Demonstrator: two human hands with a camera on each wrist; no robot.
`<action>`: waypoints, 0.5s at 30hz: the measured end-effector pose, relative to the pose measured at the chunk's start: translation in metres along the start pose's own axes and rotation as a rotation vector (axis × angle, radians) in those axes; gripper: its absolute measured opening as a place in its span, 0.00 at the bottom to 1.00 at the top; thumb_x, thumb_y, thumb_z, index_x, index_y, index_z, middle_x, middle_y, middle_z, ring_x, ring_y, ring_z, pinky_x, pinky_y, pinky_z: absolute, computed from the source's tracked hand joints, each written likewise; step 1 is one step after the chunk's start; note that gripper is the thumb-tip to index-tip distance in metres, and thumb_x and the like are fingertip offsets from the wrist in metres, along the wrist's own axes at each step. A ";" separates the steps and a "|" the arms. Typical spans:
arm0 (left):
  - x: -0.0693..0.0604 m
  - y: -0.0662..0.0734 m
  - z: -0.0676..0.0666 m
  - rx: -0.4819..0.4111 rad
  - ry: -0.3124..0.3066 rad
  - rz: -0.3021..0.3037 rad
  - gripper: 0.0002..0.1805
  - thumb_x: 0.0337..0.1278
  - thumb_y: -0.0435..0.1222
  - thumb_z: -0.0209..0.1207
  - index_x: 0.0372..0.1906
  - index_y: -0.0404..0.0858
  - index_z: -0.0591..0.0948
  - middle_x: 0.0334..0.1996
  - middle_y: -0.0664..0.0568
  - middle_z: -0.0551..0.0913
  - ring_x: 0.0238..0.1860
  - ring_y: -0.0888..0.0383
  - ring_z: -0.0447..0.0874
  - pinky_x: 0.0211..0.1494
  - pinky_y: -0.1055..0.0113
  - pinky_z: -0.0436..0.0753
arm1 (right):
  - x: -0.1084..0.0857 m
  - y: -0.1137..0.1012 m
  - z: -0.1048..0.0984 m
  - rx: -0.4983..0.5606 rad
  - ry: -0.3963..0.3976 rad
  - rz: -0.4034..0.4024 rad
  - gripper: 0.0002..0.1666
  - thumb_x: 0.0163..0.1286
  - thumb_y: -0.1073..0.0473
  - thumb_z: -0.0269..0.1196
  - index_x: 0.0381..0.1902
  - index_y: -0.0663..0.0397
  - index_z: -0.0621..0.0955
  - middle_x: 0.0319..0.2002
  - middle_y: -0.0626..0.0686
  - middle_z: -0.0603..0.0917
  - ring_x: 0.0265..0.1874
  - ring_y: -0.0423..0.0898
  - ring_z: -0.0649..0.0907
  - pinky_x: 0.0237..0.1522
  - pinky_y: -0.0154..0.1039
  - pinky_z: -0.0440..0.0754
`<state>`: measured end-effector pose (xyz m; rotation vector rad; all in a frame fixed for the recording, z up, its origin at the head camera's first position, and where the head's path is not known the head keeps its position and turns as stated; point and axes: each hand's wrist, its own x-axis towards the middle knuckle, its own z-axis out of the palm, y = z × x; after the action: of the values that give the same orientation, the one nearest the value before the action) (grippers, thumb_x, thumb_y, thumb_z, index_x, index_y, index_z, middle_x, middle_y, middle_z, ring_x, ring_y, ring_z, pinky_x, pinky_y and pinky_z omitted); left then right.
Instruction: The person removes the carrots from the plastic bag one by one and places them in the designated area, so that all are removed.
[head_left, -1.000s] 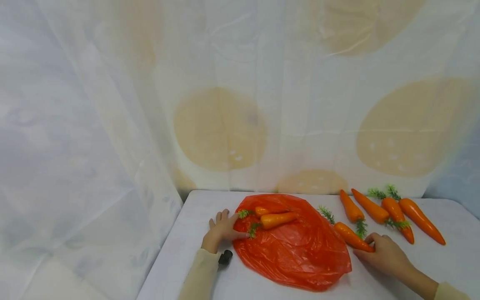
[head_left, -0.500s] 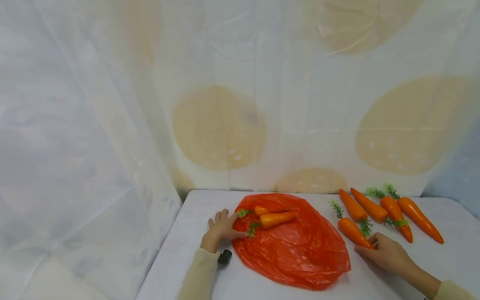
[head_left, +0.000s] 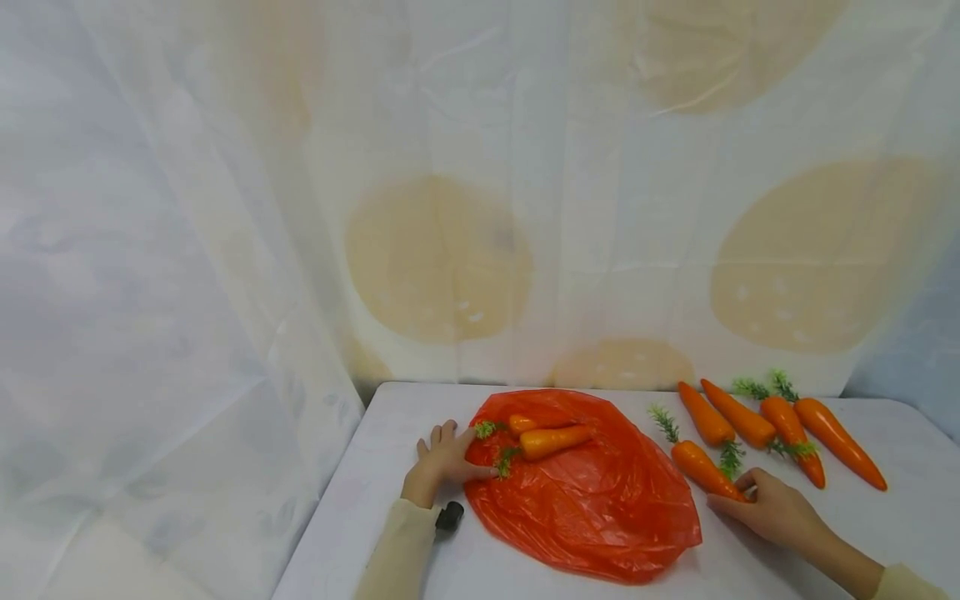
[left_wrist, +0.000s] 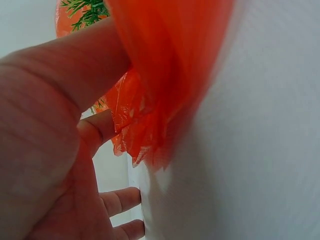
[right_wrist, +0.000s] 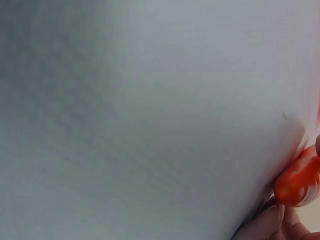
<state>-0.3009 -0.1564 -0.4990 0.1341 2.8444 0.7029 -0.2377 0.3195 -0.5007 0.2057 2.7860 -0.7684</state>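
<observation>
A red plastic bag (head_left: pixel 600 500) lies flat on the white table, with two orange toy carrots (head_left: pixel 555 440) at its upper left, leaves toward the left. I cannot tell how far the plastic covers them. My left hand (head_left: pixel 444 460) rests at the bag's left edge with fingers spread. In the left wrist view its thumb (left_wrist: pixel 75 60) and a finger run behind the red plastic (left_wrist: pixel 165 60). On the bag's right side, my right hand (head_left: pixel 776 508) pinches the narrow tip of another carrot (head_left: pixel 701 467), also in the right wrist view as an orange tip (right_wrist: pixel 295 185).
Several more carrots (head_left: pixel 836 442) lie at the table's back right, close to the right hand's carrot. A black wrist camera (head_left: pixel 450 517) sits by the left wrist. A patterned white curtain (head_left: pixel 465 167) hangs behind the table (head_left: pixel 352 517).
The carrot in my right hand has swung its leafy top right, away from the bag, then slightly back left. A neighbouring carrot has shifted a little right. My left hand stays in place.
</observation>
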 end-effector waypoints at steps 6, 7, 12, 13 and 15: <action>0.000 0.000 -0.001 0.007 -0.006 0.010 0.47 0.43 0.60 0.70 0.70 0.47 0.70 0.72 0.38 0.58 0.71 0.37 0.53 0.72 0.29 0.48 | -0.003 -0.003 -0.003 0.012 0.020 -0.005 0.60 0.48 0.22 0.68 0.50 0.75 0.71 0.28 0.54 0.77 0.24 0.46 0.74 0.25 0.38 0.76; 0.000 0.000 -0.002 0.009 -0.008 0.008 0.47 0.43 0.60 0.70 0.70 0.47 0.70 0.72 0.38 0.58 0.71 0.37 0.52 0.72 0.30 0.48 | -0.004 -0.004 -0.004 0.010 0.029 -0.009 0.61 0.48 0.22 0.68 0.52 0.76 0.71 0.28 0.54 0.77 0.24 0.46 0.74 0.25 0.38 0.77; 0.002 -0.001 -0.001 0.008 -0.013 -0.003 0.47 0.43 0.60 0.70 0.71 0.48 0.70 0.72 0.39 0.57 0.71 0.37 0.51 0.73 0.30 0.47 | -0.006 -0.006 -0.011 -0.005 0.067 -0.037 0.64 0.48 0.23 0.68 0.54 0.80 0.70 0.29 0.57 0.77 0.22 0.46 0.74 0.24 0.38 0.79; 0.002 -0.001 -0.001 0.009 -0.013 -0.003 0.47 0.43 0.60 0.70 0.71 0.48 0.70 0.72 0.39 0.57 0.71 0.37 0.51 0.73 0.30 0.47 | -0.007 -0.007 -0.012 -0.006 0.071 -0.038 0.64 0.48 0.23 0.68 0.54 0.80 0.70 0.29 0.57 0.77 0.22 0.45 0.74 0.25 0.38 0.79; 0.003 -0.001 -0.001 0.009 -0.012 -0.002 0.47 0.43 0.60 0.70 0.71 0.47 0.70 0.72 0.39 0.57 0.71 0.37 0.51 0.73 0.30 0.47 | -0.007 -0.007 -0.015 -0.005 0.069 -0.035 0.63 0.49 0.23 0.68 0.53 0.80 0.71 0.30 0.57 0.77 0.23 0.46 0.74 0.25 0.38 0.79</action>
<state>-0.3038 -0.1571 -0.4991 0.1356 2.8362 0.6870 -0.2354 0.3209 -0.4828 0.1870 2.8634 -0.7769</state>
